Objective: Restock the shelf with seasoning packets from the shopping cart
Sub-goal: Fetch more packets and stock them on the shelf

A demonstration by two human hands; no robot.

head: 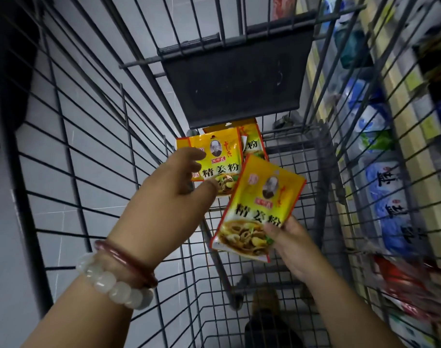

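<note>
Right hand [287, 244] pinches a yellow foil seasoning packet [260, 204]; left hand [174, 189] (fingers loose) reaches toward another yellow packet [220, 156] at 12 o'clock in the wire shopping cart [93, 151].

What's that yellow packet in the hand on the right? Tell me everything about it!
The seasoning packet is a flat, shiny plastic pouch, yellow with orange-red edges. It shows a small portrait, big dark Chinese characters and a picture of a food dish at the bottom. It looks sealed and is tilted, top leaning right. The right hand pinches its lower right corner, holding it up above the wire shopping cart floor. Nothing else appears to touch it.
</note>
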